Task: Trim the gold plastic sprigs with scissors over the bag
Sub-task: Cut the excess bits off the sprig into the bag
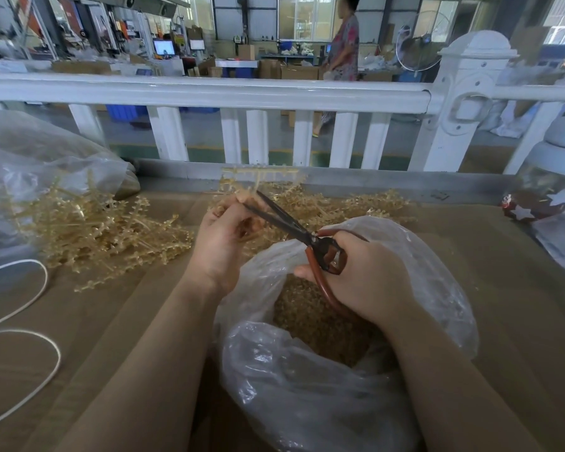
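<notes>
My left hand point(224, 238) pinches a gold plastic sprig point(258, 177) and holds it upright above the table. Its comb-like top sticks out over my fingers. My right hand point(362, 278) grips the red handles of dark-bladed scissors point(284, 220). The blade tips reach the sprig's stem just above my left fingers, and they look nearly closed. Below both hands stands an open clear plastic bag point(307, 386) with a heap of small gold trimmings point(317, 318) inside.
Loose gold sprigs point(92, 230) lie piled on the brown table at left and behind my hands point(340, 203). Another clear bag point(20, 177) sits far left, a white cord point(30, 337) loops at the left edge. A white railing point(209, 93) runs behind; a starred bag point(542, 207) is right.
</notes>
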